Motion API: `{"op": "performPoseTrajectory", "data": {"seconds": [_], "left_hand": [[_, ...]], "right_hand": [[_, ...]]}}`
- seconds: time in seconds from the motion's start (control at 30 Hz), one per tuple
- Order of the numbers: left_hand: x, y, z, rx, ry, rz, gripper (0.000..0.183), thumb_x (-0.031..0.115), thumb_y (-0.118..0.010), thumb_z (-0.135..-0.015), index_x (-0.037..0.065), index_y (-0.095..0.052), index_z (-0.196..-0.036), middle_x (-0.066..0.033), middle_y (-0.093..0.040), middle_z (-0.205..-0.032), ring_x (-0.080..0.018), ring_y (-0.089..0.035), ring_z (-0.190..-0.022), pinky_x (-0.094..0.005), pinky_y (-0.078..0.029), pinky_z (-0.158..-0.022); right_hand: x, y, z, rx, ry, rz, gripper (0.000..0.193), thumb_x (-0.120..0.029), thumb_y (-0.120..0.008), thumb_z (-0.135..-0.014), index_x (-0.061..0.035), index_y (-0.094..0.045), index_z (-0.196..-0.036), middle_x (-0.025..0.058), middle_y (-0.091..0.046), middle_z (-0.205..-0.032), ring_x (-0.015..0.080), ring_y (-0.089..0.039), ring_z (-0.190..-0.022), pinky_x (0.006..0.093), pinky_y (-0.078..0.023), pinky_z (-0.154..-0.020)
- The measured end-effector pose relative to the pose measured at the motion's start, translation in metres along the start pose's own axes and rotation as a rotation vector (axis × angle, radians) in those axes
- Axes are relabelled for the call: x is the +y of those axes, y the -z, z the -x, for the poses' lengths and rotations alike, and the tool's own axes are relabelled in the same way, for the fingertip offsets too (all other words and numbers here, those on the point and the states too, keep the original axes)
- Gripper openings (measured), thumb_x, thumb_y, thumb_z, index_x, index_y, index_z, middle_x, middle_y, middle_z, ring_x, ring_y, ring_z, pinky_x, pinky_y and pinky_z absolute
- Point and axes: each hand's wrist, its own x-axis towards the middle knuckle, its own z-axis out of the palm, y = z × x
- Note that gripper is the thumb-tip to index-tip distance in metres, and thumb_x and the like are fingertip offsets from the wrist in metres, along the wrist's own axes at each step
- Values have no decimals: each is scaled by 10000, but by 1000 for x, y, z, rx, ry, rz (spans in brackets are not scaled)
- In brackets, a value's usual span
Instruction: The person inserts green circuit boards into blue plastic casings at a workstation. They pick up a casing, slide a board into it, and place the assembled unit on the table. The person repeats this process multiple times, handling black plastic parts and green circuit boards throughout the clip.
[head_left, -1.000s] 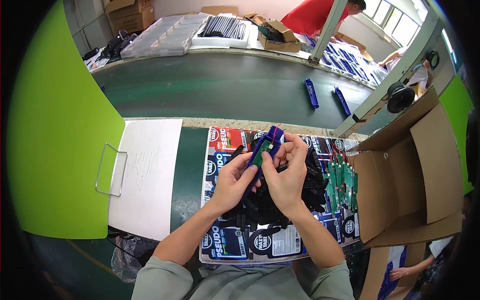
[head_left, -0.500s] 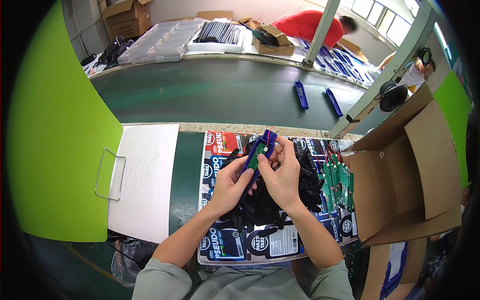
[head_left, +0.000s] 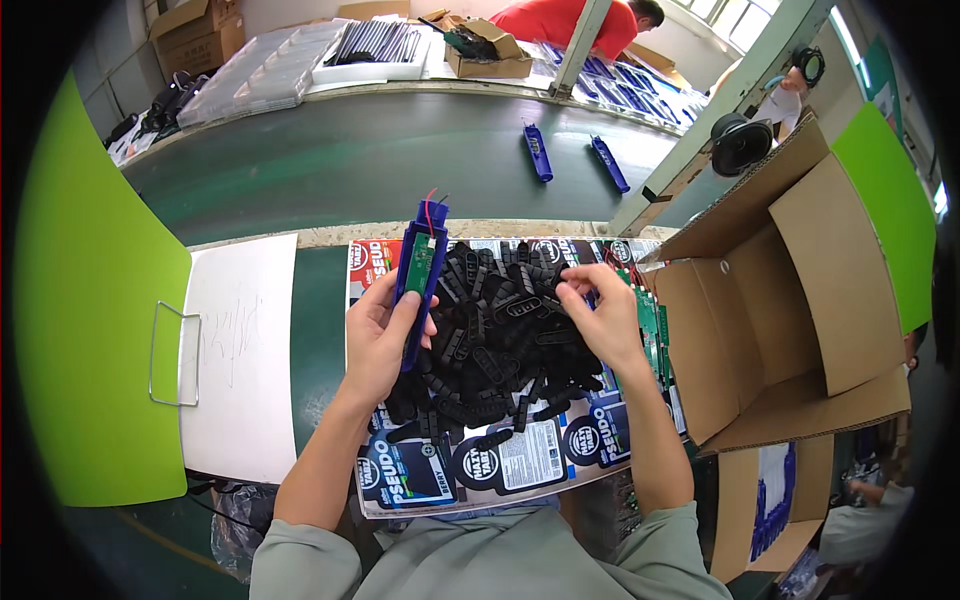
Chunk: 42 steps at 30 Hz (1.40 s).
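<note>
My left hand [head_left: 378, 335] grips a long blue plastic casing [head_left: 418, 285] with a green circuit board set in it and red and black wires at its top end. It is held upright above a heap of several small black rubber parts [head_left: 495, 335] lying on a printed sheet [head_left: 470, 465]. Over the right side of that heap, my right hand [head_left: 598, 315] has its fingertips pinched on one black part.
A large open cardboard box [head_left: 790, 290] stands at the right, with green circuit boards [head_left: 655, 330] beside it. A white board [head_left: 240, 355] lies at the left. Two blue casings [head_left: 570, 155] ride the dark conveyor belt [head_left: 380, 160]. A person in red works beyond it.
Both hands were together on the blue casing. Now my right hand has let go and moved right onto the black parts, while my left hand alone holds the casing.
</note>
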Motion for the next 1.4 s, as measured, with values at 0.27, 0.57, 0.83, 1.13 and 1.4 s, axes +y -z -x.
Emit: {"op": "performPoseTrajectory", "data": {"seconds": [0.27,0.57,0.83,1.13,1.4], "left_hand": [[5,12,-13,137,-91,-44,249,85,-567,-1068,-43,-606,-1278,-118,-705,-1005,-119,-666,-748,-262,-564,-641],[8,28,-58,319,-146,-75,287,71,-559,-1068,-20,-514,-1337,-107,-711,-1014,-97,-654,-800,-254,-558,-709],[-15,42,-180,316,-163,-567,268,78,-629,-1000,-24,-622,-1248,-107,-729,-988,-151,-706,-843,-295,-558,-726],[-68,58,-289,423,-91,-1133,294,177,-688,-911,69,-715,-1183,-148,-775,-1053,-337,-743,-995,-448,-562,-896],[-85,109,-313,442,-94,-1411,281,197,-708,-913,69,-723,-1163,-189,-662,-1171,-385,-646,-1104,-488,-522,-969]], "right_hand": [[10,4,10,-173,122,176,155,-154,-758,-870,-54,-759,-988,104,-678,-939,317,-625,-980,422,-479,-880],[18,11,9,-114,54,-67,128,-85,-703,-944,2,-741,-1029,163,-697,-940,340,-680,-880,413,-531,-784],[21,-11,26,290,-108,-266,128,-35,-592,-1025,24,-660,-1116,154,-636,-857,259,-653,-720,371,-529,-651],[31,-3,22,332,-63,-204,181,5,-632,-947,-7,-714,-1108,170,-664,-1059,340,-659,-988,403,-526,-875],[37,-9,19,369,-18,-179,206,-6,-681,-926,-20,-738,-1124,148,-662,-1054,316,-655,-961,390,-533,-847]]}}
